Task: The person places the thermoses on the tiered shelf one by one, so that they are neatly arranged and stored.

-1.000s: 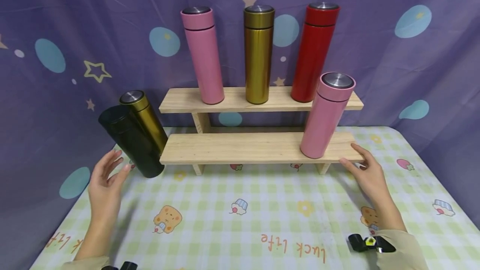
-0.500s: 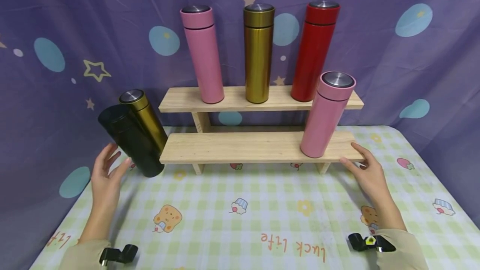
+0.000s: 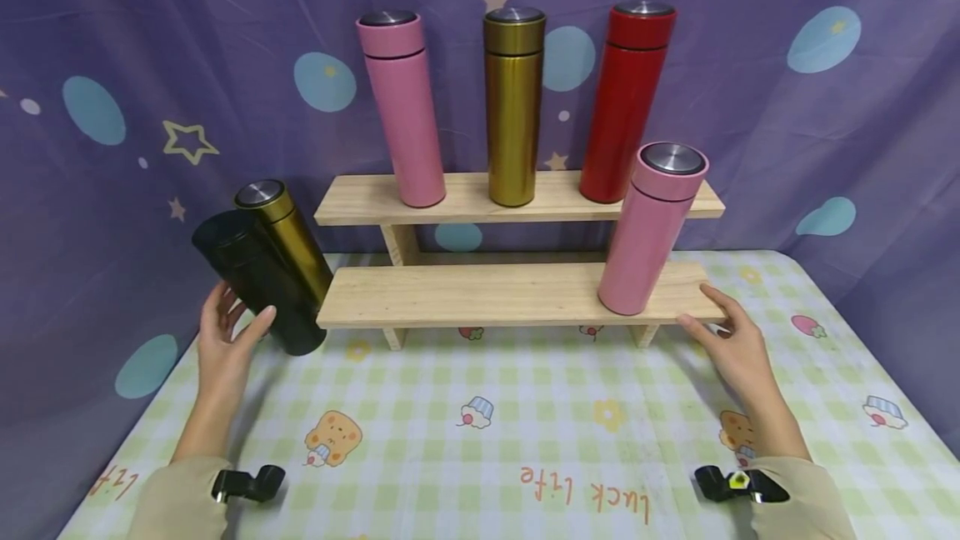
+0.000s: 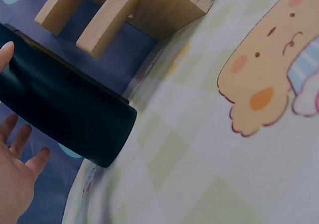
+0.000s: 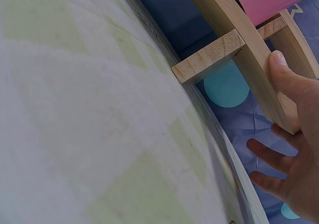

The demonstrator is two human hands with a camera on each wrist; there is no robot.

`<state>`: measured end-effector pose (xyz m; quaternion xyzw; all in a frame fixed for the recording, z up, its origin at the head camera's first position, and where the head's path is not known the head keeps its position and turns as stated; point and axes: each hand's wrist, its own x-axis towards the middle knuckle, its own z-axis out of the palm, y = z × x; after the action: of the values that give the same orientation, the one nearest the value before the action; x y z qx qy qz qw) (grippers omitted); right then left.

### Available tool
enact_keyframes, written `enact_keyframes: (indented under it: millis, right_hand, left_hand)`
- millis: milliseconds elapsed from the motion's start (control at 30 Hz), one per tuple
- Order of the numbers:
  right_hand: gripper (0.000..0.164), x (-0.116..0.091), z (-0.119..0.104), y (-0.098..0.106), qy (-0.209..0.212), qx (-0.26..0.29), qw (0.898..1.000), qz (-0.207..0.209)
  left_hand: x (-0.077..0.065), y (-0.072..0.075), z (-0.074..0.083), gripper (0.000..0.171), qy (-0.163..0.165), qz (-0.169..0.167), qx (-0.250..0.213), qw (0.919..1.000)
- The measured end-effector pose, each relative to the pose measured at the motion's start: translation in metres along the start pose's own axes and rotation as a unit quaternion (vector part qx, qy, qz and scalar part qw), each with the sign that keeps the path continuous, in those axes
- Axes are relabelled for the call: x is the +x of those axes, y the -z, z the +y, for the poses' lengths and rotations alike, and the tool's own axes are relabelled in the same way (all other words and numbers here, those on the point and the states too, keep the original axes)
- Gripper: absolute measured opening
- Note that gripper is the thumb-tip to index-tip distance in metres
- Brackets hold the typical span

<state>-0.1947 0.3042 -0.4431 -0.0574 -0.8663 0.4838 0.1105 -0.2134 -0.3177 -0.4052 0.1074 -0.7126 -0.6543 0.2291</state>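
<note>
Left grip (image 3: 225, 347): wide, not closed, about black bottle (image 3: 264, 280) on counter (image 3: 547, 390), left of shelf (image 3: 465, 294). Right grip (image 3: 737, 350): pinches shelf end. Caution: uneven left contact could tip black bottle into gold bottle (image 3: 297, 238).

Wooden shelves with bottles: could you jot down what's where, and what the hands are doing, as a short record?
Upper shelf: pink bottle, gold bottle, red bottle, left to right
Lower shelf: second pink bottle, toward right end
Left of shelves: black bottle, second gold bottle behind it
Left hand: around black bottle, contact unclear
Right hand: grips lower shelf's right end
</note>
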Motion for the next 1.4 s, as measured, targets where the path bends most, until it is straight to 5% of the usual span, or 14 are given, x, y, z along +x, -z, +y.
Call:
enact_keyframes:
  millis: [433,933,1400]
  right_hand:
    - [0.076,0.000,0.000,0.000,0.003,0.003,1.000,0.000]
    - [0.077,0.001,0.002,0.000,-0.004,0.005,1.000,0.001]
    - [0.077,0.000,0.001,0.000,-0.002,0.010,1.000,0.003]
  left_hand:
    - [0.013,-0.011,-0.004,0.085,0.023,-0.012,0.024,0.9994]
    - [0.009,-0.015,-0.006,0.076,-0.012,0.051,0.055,0.9971]
    - [0.003,-0.013,0.000,0.077,-0.026,0.076,0.018,0.9966]
